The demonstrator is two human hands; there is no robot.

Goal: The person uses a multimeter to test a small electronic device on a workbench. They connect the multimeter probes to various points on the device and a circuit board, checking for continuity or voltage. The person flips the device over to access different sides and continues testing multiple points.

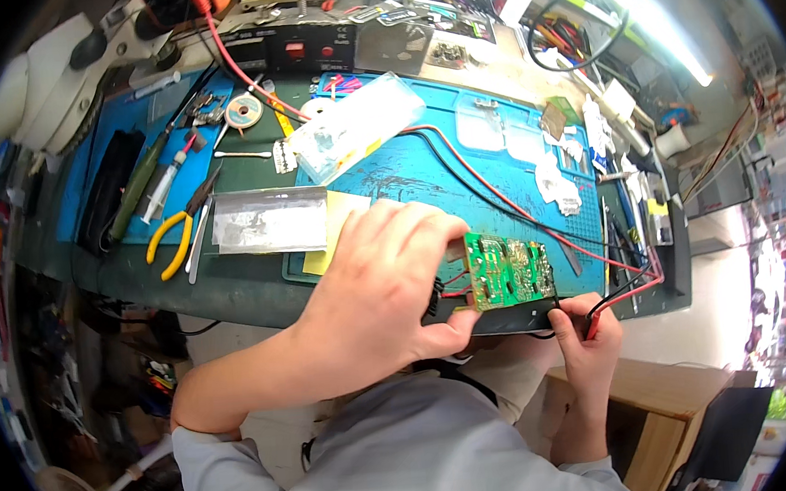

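My left hand (382,288) is closed on a green circuit board (513,271), gripping it by its left end between thumb and fingers. The board is raised at the bench's front edge, its soldered side showing. Short red wires (457,292) run from its left end, partly hidden by my hand. My right hand (587,341) is at the board's lower right corner, its fingers closed on a red test probe (593,325). A thin dark tip stands up between these fingers and the board; whether it touches cannot be made out. Red and black cables (661,272) trail from this hand.
A blue work mat (426,192) covers the bench. Yellow-handled pliers (174,244), a syringe (167,185), a clear plastic case (361,128) and a silvery sheet (269,223) lie leftward. Crumpled tissue (556,185) sits at right. The cables cross the mat. A wooden cabinet (649,387) stands lower right.
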